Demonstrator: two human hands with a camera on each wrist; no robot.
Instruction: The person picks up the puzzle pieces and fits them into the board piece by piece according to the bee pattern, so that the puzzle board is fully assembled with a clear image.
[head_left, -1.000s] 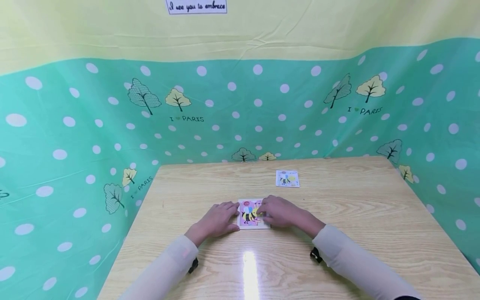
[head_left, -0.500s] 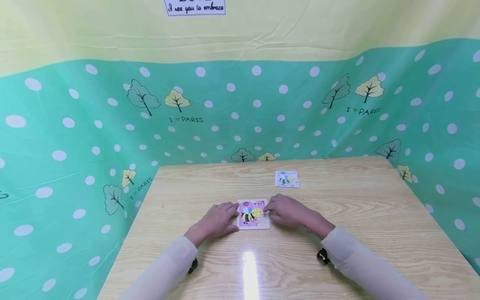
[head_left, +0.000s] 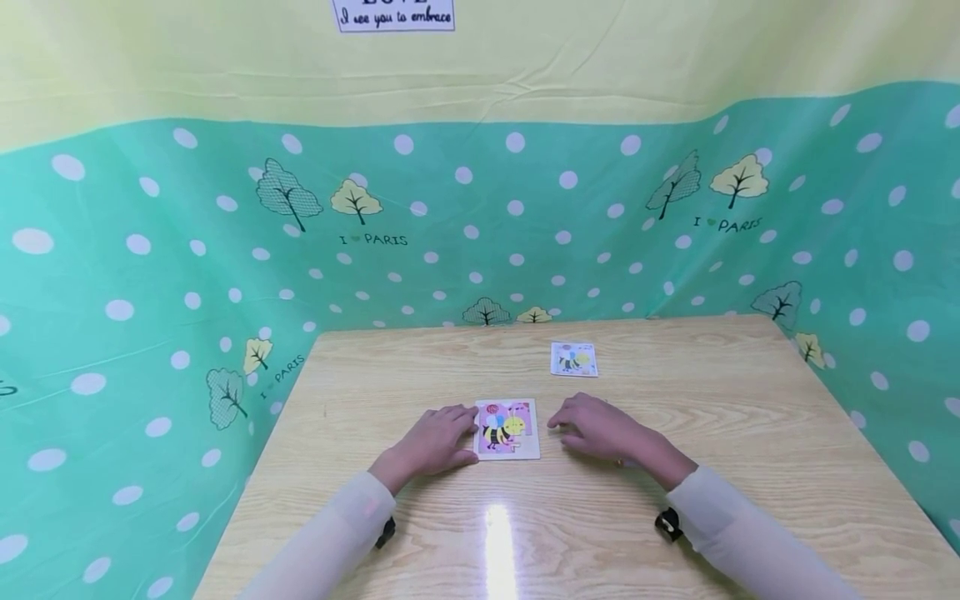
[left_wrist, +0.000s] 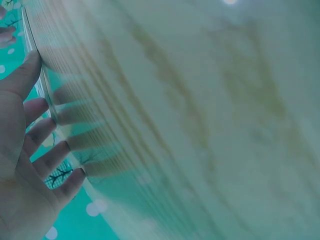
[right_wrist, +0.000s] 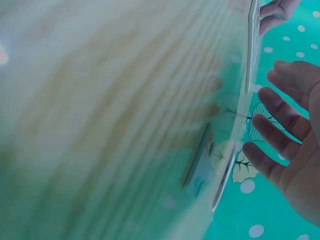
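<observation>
A square bee jigsaw puzzle (head_left: 507, 430) with a white border lies flat mid-table in the head view. Its lower right part shows a pale patch. Along the puzzle's left edge rests my left hand (head_left: 435, 440), the thumb near the lower corner and the forefinger higher up. In the left wrist view its fingers (left_wrist: 52, 160) are spread and loosely straight. My right hand (head_left: 600, 427) is just right of the puzzle, apart from it. In the right wrist view its fingers (right_wrist: 272, 135) are relaxed and separate, with nothing seen between them.
A smaller bee picture card (head_left: 574, 359) lies farther back, right of centre. Something small and reddish (head_left: 620, 462) shows beneath my right wrist, too little to identify. The wooden table (head_left: 420, 517) meets a green dotted cloth (head_left: 442, 208) at its back and sides.
My right hand has drawn off the puzzle to the right, uncovering its right side. My left hand has stayed at the left edge.
</observation>
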